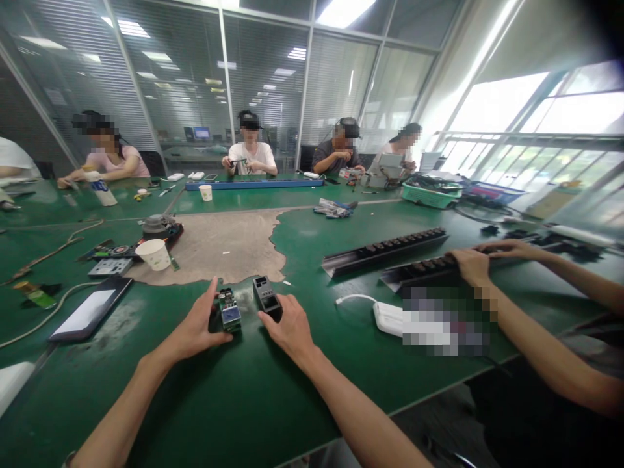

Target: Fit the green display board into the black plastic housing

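Below the fingers, a green table (pixel 209 403) is bearing everything. Well R of them, black rails (pixel 385 253) are lying; well L, a dark-edged tablet (pixel 92 309) is resting flat. L hand (pixel 195 325) is showing thumb & forefinger wide apart; can't tell if they're gripping. R hand (pixel 292 328) is holding w/ a narrower spread. Btwn R thumb & fingers, near end inside, the black housing (pixel 266 294) is sitting, prob. light, stiff, a bit slick; long sides are looking best to hold. Btwn L thumb & forefinger, the circuit board (pixel 229 311) is sitting, prob. light, rigid but fragile: edges only, pads off components.
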A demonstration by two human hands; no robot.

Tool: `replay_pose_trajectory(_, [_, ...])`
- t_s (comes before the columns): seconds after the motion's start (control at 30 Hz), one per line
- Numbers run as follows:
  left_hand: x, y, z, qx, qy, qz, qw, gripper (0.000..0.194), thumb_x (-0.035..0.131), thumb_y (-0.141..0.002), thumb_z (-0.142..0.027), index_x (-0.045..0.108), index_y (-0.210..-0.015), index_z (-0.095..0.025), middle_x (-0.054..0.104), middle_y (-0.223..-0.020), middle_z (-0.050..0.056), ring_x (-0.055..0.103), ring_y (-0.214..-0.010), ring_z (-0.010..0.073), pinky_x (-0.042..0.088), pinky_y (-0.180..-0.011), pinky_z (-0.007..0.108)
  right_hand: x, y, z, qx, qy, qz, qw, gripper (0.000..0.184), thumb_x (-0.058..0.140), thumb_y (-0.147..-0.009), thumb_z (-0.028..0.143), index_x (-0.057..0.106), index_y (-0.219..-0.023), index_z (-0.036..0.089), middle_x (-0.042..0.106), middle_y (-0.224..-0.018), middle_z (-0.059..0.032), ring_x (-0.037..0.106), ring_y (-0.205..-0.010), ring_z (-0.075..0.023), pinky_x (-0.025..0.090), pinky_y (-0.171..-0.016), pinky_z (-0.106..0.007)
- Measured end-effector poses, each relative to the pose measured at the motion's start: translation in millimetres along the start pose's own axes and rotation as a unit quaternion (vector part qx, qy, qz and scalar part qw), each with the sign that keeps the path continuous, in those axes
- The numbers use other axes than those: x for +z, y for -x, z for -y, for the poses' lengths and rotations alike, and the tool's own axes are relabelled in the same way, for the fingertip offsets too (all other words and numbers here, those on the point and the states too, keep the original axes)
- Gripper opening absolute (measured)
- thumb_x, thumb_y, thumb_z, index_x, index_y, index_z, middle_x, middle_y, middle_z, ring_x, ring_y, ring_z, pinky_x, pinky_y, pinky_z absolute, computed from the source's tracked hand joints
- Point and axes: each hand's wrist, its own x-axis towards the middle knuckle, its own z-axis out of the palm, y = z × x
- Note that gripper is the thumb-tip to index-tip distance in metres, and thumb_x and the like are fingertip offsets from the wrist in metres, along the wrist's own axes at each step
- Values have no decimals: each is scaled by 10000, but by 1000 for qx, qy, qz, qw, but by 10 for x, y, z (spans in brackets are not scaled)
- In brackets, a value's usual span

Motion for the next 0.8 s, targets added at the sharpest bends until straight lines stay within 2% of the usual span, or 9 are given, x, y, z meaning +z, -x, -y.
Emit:
replay_pose_trajectory(0.1, [13,-50,18,-1,-6,3,1000,1201,768,-697,-468,-39,-1545,-202,280,-1527,227,466,-1273,404,361,-1053,541,10,2,-13,-4,-7,4,1000,326,663,-826,389,605,-1078,191,589,-966,-60,603,-865,-202,483,-773,-303])
replay_pose_trajectory(0.23, [68,-47,39,-4,-3,-26,1000,1171,752,-717,-461,-30,-1546,-195,343,-1497,221,463,-1275,398,363,-1048,534,7,23,7,-9,-10,11,1000,319,671,-821,395,613,-1063,196,590,-971,-60,603,-860,-204,488,-773,-310])
replay_pose_trajectory(0.43, [91,-21,64,-20,31,-32,999,1183,767,-705,-427,-48,-1542,-241,361,-1491,201,529,-1194,358,392,-1020,527,-114,34,97,-32,-70,-10,997,284,679,-817,343,640,-1059,199,618,-935,-54,599,-831,-195,487,-732,-291])
replay_pose_trajectory(0.53, [91,-18,69,-28,49,-34,998,1155,758,-725,-409,-45,-1541,-252,385,-1480,190,556,-1159,331,402,-1016,518,-174,17,211,-20,-120,-26,992,258,643,-851,355,648,-1058,199,629,-899,-46,591,-759,-176,484,-681,-277])
replay_pose_trajectory(0.63, [98,-18,76,-19,61,-38,997,1130,754,-737,-399,-23,-1544,-245,401,-1474,192,538,-1196,339,397,-1026,520,-179,-26,374,-24,-158,-23,987,243,627,-873,373,646,-1048,206,633,-886,-30,589,-749,-164,476,-663,-259])
replay_pose_trajectory(0.8, [135,-27,141,0,79,-42,996,1155,762,-736,-374,-56,-1539,-234,391,-1483,202,458,-1299,353,354,-1064,538,-56,-149,623,-44,-130,-11,990,223,662,-848,413,653,-934,209,646,-863,-22,602,-865,-195,468,-763,-288])
